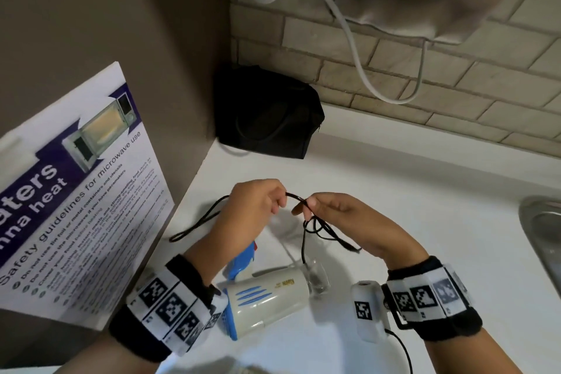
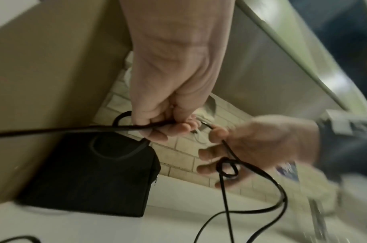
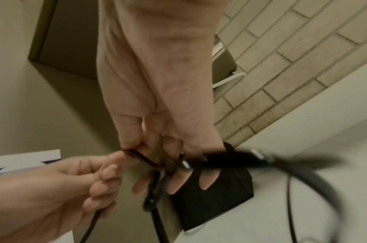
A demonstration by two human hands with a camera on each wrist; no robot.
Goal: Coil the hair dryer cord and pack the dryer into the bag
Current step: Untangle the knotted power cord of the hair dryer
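A cream and blue hair dryer [image 1: 267, 297] lies on the white counter [image 1: 425, 206] below my hands. Its thin black cord [image 1: 318, 228] runs up from the dryer, forms a small twisted loop [image 2: 228, 167], and stretches between both hands. My left hand [image 1: 261, 203] pinches the cord [image 2: 116, 127] in curled fingers; a length trails off to the left. My right hand [image 1: 328, 209] pinches the cord [image 3: 140, 157] between thumb and fingers, with the loop hanging under it. The black bag [image 1: 267, 112] stands in the back corner, also visible in the wrist views [image 2: 89, 174] [image 3: 215, 194].
A microwave safety poster [image 1: 76, 191] leans on the brown wall at the left. A tiled wall [image 1: 425, 70] with hanging white cables [image 1: 358, 39] is behind. A steel sink rim [image 1: 543, 237] sits at the right edge.
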